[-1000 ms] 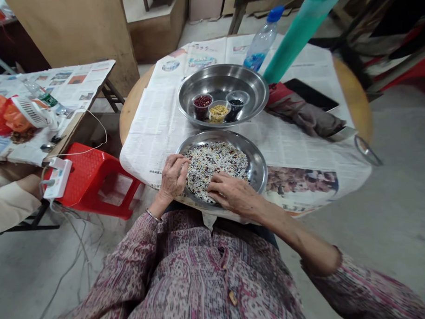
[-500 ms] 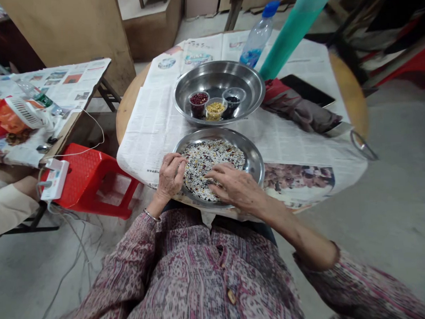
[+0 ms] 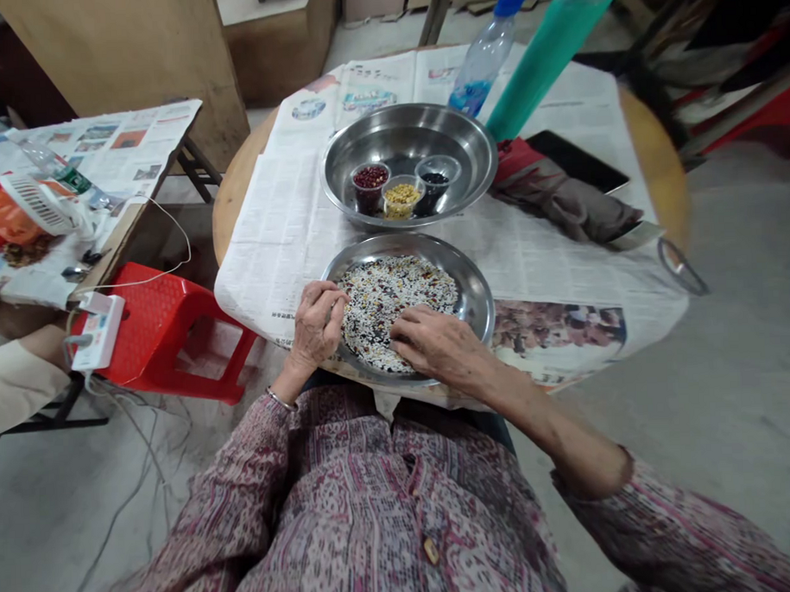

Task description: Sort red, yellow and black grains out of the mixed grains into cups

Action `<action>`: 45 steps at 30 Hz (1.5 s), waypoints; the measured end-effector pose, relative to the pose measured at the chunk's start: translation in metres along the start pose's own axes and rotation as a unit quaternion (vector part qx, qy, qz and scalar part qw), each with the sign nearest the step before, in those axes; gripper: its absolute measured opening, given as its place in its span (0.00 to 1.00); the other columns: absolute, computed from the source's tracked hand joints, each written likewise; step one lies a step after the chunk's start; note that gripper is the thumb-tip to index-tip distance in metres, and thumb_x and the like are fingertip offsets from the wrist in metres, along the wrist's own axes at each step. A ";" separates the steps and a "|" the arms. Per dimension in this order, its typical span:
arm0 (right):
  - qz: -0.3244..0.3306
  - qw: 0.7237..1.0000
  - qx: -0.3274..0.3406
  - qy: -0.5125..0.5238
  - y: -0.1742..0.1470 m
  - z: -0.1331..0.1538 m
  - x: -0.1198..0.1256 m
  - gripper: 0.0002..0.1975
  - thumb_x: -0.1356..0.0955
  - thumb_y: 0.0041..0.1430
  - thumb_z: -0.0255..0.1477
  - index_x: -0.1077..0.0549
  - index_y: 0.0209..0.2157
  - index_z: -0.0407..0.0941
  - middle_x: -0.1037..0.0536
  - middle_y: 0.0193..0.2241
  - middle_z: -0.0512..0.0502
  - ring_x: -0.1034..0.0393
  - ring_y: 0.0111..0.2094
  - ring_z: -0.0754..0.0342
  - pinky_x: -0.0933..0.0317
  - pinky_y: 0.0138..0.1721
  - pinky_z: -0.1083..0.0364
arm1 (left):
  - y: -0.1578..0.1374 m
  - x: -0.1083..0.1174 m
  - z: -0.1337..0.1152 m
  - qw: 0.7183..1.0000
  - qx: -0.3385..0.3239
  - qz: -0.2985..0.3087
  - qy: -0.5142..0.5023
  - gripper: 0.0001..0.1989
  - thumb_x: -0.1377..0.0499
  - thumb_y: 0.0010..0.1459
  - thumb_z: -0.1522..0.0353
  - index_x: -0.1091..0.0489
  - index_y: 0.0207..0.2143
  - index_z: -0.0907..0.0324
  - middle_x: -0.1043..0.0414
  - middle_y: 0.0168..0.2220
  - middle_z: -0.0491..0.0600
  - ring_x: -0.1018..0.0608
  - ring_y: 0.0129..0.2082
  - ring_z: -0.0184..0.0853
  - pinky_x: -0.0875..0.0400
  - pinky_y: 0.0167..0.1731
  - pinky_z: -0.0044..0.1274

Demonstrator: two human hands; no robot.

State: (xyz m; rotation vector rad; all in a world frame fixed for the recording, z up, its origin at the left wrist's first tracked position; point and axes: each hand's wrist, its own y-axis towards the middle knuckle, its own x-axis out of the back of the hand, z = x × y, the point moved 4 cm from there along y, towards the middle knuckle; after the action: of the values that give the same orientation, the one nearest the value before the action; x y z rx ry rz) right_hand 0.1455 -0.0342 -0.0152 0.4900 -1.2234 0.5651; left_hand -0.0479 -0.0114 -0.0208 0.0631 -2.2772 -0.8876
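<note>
Head view: the right hand (image 3: pixel 441 344), looser half a second ago, now bunches over grains (image 3: pixel 400 278) in the near bowl (image 3: pixel 478 306) — probably picking through them. Left hand (image 3: pixel 318 320) curls at its rim; whether either pinches, I cannot tell.

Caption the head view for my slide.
Left hand at the plate's rim, right hand over mixed grains; three cups in a bowl beyond.

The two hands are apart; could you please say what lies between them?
In the head view, light and dark grains in the near steel dish lie between the left hand and the right hand.
</note>
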 end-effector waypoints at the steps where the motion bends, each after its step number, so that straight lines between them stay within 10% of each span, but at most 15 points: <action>1: -0.004 1.000 -0.004 -0.005 0.000 0.000 0.000 0.08 0.36 0.65 0.26 0.26 0.33 0.45 0.24 0.35 0.42 0.31 0.40 0.49 0.39 0.41 0.53 | 0.000 0.000 0.000 1.000 0.000 0.000 -0.001 0.11 0.50 0.70 0.69 0.29 0.36 0.58 0.30 0.40 0.50 0.27 0.45 0.36 0.29 0.50 0.34; 11: -0.030 0.995 -0.053 -0.078 -0.001 -0.003 0.001 0.07 0.35 0.62 0.23 0.25 0.33 0.44 0.22 0.36 0.42 0.30 0.41 0.48 0.39 0.40 0.52 | 0.000 -0.001 0.001 1.000 -0.012 -0.009 -0.001 0.10 0.49 0.69 0.71 0.29 0.35 0.58 0.30 0.39 0.49 0.27 0.44 0.36 0.29 0.50 0.33; 19: -0.080 0.995 0.042 0.050 0.010 0.021 -0.001 0.13 0.34 0.66 0.29 0.27 0.51 0.44 0.22 0.46 0.40 0.31 0.48 0.47 0.34 0.48 0.48 | 0.000 0.000 0.000 1.000 -0.013 -0.006 0.007 0.10 0.49 0.69 0.71 0.29 0.36 0.58 0.30 0.39 0.50 0.27 0.45 0.36 0.29 0.49 0.33; 45: -0.033 0.999 -0.016 -0.034 0.001 -0.010 -0.002 0.08 0.35 0.66 0.26 0.23 0.40 0.44 0.22 0.38 0.41 0.31 0.44 0.47 0.36 0.45 0.51 | 0.001 0.000 0.000 1.000 -0.006 -0.014 -0.023 0.10 0.48 0.68 0.72 0.28 0.35 0.58 0.31 0.38 0.49 0.27 0.43 0.36 0.29 0.48 0.33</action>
State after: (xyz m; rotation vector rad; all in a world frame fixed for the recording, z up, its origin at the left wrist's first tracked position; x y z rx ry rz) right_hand 0.1516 -0.0278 -0.0201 0.5243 -1.2739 0.4752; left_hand -0.0479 -0.0106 -0.0202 0.0715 -2.3180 -0.9264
